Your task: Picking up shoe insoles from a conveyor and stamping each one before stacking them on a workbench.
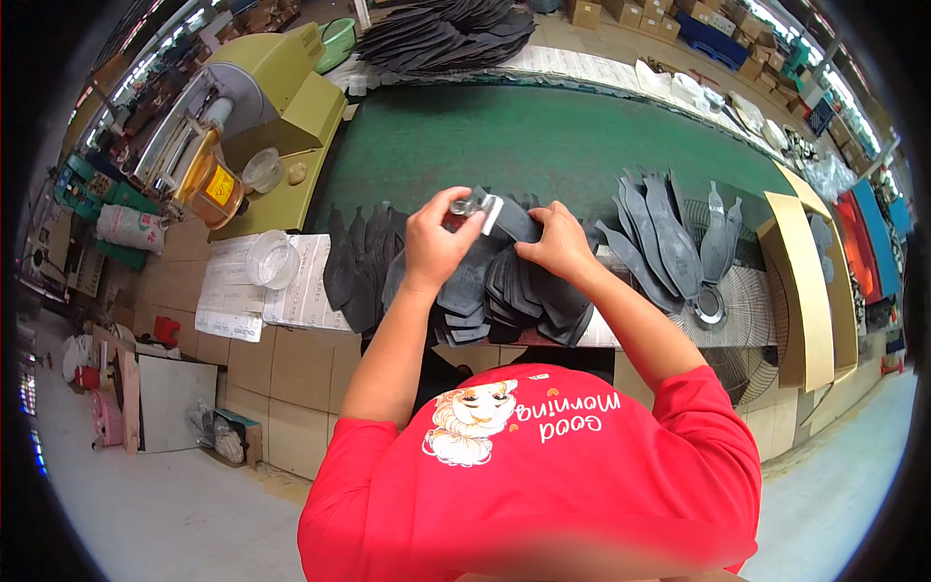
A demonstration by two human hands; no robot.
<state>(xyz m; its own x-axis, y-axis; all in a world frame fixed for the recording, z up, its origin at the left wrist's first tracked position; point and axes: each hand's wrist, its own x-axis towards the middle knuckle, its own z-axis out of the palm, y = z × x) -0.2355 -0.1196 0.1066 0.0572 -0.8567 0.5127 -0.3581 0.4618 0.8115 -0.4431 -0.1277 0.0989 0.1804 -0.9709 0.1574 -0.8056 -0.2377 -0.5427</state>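
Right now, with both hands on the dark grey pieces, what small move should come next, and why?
Probably press the small white-tipped tool in the left hand onto the dark grey sole-shaped piece, since the right hand pins that piece flat atop the stack.

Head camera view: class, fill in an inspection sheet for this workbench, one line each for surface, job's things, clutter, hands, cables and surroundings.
Surface: green mat on a bench, with tiled edge toward the person.
Job's things: dark grey sole-shaped pieces overlapped in rows; more fanned out on a fan guard.
Clutter: clear plastic cup on printed paper sheets; amber bottle; second cup.
Hands: left hand grips a small metal-tipped tool with a white tag; right hand presses a grey piece.
Cables: nothing seen.
Surroundings: yellow-green machine, cardboard boxes, pile of dark pieces.
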